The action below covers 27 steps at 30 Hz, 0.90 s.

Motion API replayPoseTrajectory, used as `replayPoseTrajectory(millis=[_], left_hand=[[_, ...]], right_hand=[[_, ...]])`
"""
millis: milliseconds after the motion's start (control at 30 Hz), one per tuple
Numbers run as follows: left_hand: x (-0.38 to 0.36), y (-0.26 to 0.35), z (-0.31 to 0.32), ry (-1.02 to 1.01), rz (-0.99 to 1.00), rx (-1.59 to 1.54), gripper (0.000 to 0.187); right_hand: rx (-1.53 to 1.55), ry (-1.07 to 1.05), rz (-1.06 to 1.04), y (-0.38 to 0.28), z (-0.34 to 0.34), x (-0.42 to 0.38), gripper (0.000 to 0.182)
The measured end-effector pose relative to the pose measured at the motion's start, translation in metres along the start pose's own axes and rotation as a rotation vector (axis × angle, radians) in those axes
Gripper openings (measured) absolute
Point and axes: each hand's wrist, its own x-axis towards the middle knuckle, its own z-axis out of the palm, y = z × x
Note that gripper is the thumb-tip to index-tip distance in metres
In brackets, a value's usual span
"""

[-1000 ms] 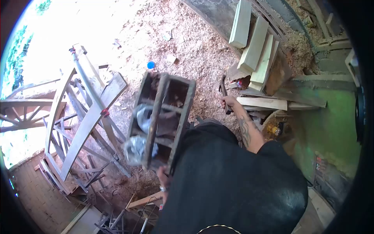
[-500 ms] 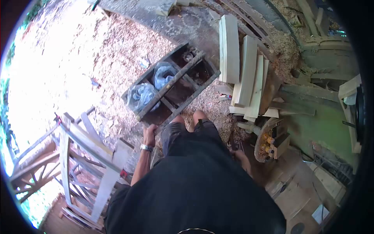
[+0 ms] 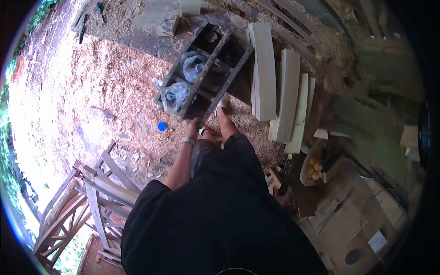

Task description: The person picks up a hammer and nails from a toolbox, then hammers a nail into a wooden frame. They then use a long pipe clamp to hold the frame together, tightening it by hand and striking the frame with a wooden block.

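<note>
Left hand [image 3: 193, 128] grips near end of crate [image 3: 228, 85]; crate has moved forward beside boards [image 3: 264, 68], apparently being carried. Right hand [image 3: 283, 196] blurred, grip cannot be told.

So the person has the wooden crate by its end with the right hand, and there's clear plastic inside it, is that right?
Not quite: the head view shows the left hand holding the wooden crate. Clear plastic is inside.
</note>
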Motion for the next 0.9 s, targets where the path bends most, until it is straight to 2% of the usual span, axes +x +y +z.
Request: replayPoseTrajectory(millis=[33, 67, 100, 133, 167, 200, 233, 300, 333, 367, 433, 467, 533, 567, 633, 667, 733, 867, 900], left_hand=[[0.001, 0.001, 0.004, -0.037, -0.053, -0.015, 0.02], [-0.001, 0.004, 0.01, -0.078, -0.128, -0.068, 0.023], [-0.014, 0.044, 0.019, -0.081, -0.311, -0.136, 0.023], [-0.02, 0.076, 0.027, -0.105, -0.261, -0.113, 0.023], [-0.037, 0.103, 0.035, -0.135, -0.208, -0.09, 0.027], [-0.041, 0.119, 0.04, -0.166, -0.278, -0.164, 0.032], [-0.046, 0.135, 0.045, -0.193, -0.35, -0.235, 0.039], [-0.055, 0.184, 0.046, -0.169, -0.509, -0.288, 0.041], [-0.061, 0.209, 0.045, -0.155, -0.588, -0.314, 0.042], [-0.063, 0.228, 0.041, -0.161, -0.496, -0.206, 0.042], [-0.072, 0.259, 0.03, -0.195, -0.307, 0.014, 0.042], [-0.07, 0.274, 0.022, -0.294, -0.298, 0.171, 0.043], [-0.059, 0.287, 0.008, -0.512, -0.306, 0.499, 0.044], [-0.051, 0.278, 0.007, -0.554, -0.3, 0.476, 0.043], [-0.042, 0.295, 0.011, -0.647, -0.263, 0.407, 0.041], [-0.024, 0.314, 0.02, -0.661, -0.317, 0.361, 0.04], [0.003, 0.374, 0.042, -0.688, -0.412, 0.273, 0.04], [0.075, 0.4, 0.074, -0.48, 0.14, 0.671, 0.035], [0.095, 0.404, 0.082, -0.426, 0.246, 0.764, 0.033]], right_hand=[[-0.116, 0.065, 0.024, -0.03, -0.001, 0.021, 0.061], [-0.003, 0.026, -0.081, -0.068, -0.009, 0.047, 0.06], [0.106, -0.017, -0.182, -0.106, -0.018, 0.075, 0.059], [0.117, -0.154, -0.069, -0.142, -0.017, 0.113, 0.053], [0.217, -0.118, -0.27, -0.164, -0.015, 0.147, 0.056], [0.196, -0.127, -0.333, -0.198, -0.018, 0.174, 0.054], [0.161, -0.095, -0.362, -0.202, 0.005, 0.209, 0.055], [0.179, -0.153, -0.376, -0.268, 0.015, 0.256, 0.055], [0.217, -0.117, -0.411, -0.287, 0.032, 0.28, 0.056], [0.259, -0.089, -0.441, -0.306, 0.05, 0.3, 0.056], [0.274, -0.126, -0.384, -0.365, 0.042, 0.306, 0.058], [0.282, -0.139, -0.35, -0.389, 0.043, 0.308, 0.059], [0.063, 0.013, -0.468, -0.384, 0.079, 0.319, 0.058], [-0.045, 0.09, -0.527, -0.37, 0.108, 0.323, 0.057], [-0.048, 0.016, -0.481, -0.379, 0.115, 0.33, 0.059], [-0.052, -0.023, -0.458, -0.388, 0.119, 0.337, 0.059], [-0.074, 0.05, -0.51, -0.41, 0.114, 0.343, 0.057], [-0.043, 0.055, -0.53, -0.447, 0.111, 0.363, 0.055], [-0.38, 0.126, -0.782, -0.446, 0.102, 0.366, 0.054]])
